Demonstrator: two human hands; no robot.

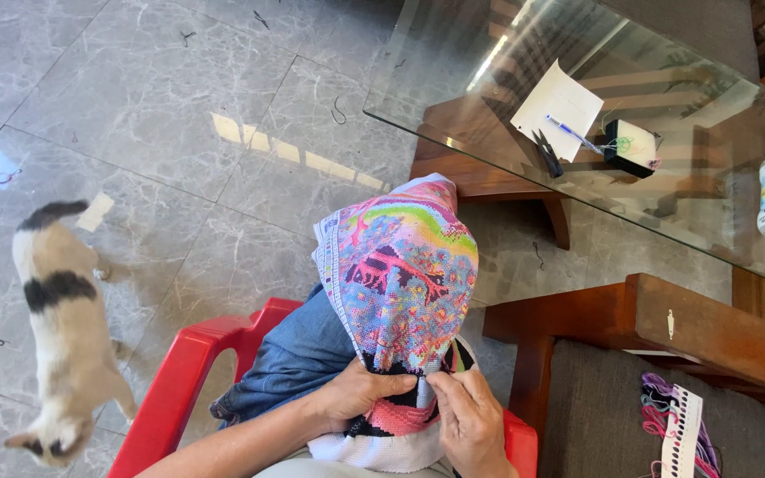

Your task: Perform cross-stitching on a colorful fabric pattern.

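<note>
Both hands pinch the colourful cross-stitch cloth [400, 274] over the knee: left hand [360, 389] & right hand [469, 416] closed on its lower edge. Cat [59, 327] walks nearby on floor.

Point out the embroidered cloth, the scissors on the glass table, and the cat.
embroidered cloth [400, 265]: head view, on the middle of its colourful stitched face.
scissors [547, 152]: head view, on the dark handles near the paper.
cat [59, 327]: head view, on the white back behind the black patch.
</note>
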